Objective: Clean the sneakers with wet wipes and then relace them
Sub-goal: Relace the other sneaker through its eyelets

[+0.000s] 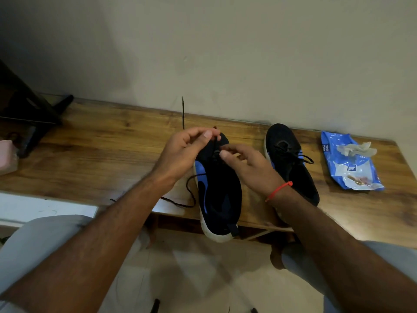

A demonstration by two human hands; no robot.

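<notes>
- Head view: the near sneaker (220, 193) lies at the wooden table's (101, 154) front edge, heel overhanging; the second sneaker (291, 161), at its 3 o'clock, appears laced.
- Left hand (182, 154) pinches the black lace (183, 114); right hand (250, 168) pinches at the eyelets.
- Wipes packet (349, 163): far right, a used wipe (356, 149) on top.
- Step judged: relacing. Next move calls for threading the following eyelet.

Home room – wooden desk (90, 141), plain wall (225, 53)

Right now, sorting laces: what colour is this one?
Black lace, clearest in the head view.
</notes>
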